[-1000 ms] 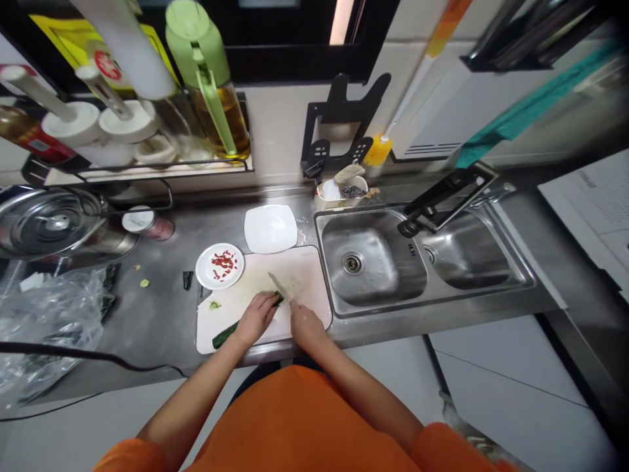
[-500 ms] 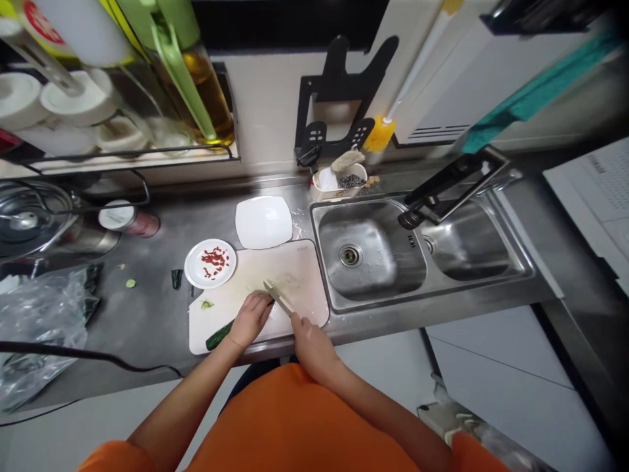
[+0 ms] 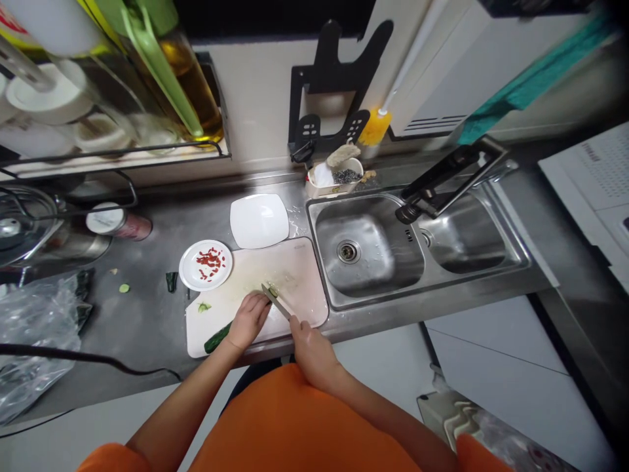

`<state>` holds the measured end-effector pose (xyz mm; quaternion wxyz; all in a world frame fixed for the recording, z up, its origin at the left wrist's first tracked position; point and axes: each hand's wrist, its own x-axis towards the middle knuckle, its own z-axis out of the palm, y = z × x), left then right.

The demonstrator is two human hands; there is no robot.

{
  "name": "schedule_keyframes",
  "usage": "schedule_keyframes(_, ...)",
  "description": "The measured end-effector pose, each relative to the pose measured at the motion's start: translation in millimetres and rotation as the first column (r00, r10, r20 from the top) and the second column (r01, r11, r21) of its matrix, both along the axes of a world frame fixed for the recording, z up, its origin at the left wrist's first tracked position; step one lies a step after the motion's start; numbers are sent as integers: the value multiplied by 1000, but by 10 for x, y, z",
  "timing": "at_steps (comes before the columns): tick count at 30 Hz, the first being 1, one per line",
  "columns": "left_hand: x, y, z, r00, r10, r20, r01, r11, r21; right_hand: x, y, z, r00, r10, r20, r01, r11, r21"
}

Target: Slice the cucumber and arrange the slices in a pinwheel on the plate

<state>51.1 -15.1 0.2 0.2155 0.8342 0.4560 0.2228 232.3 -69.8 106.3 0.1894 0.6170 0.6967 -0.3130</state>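
A pale cutting board (image 3: 299,272) lies on the steel counter left of the sink. My left hand (image 3: 248,321) is curled over a dark green cucumber (image 3: 216,339) and pins it to the board. My right hand (image 3: 307,344) grips the handle of a knife (image 3: 275,300); its blade points up and left and touches the cucumber's cut end by my left fingertips. A small cucumber scrap (image 3: 203,306) rests at the board's left edge.
A round white plate (image 3: 189,280) with red chilli bits and an empty square white plate (image 3: 259,220) sit behind the board. A double steel sink (image 3: 373,292) is to the right. Plastic bag (image 3: 34,328), pot lid and black cable lie left; bottles on a shelf above.
The camera tilted a little, shifting the scene up and left. The knife blade came down against the cucumber's end; my left hand stayed on the cucumber.
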Motion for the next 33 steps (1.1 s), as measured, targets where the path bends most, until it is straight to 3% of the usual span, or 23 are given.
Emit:
schedule_keyframes(9,-17,-6,-82,1000,-6,14,6,1000,8,7,14,26,1000,14,17,-14,1000,5)
schedule_keyframes(33,-10,0,-73,1000,-7,21,6,998,56,10,121,53,1000,24,12,-24,999,-26)
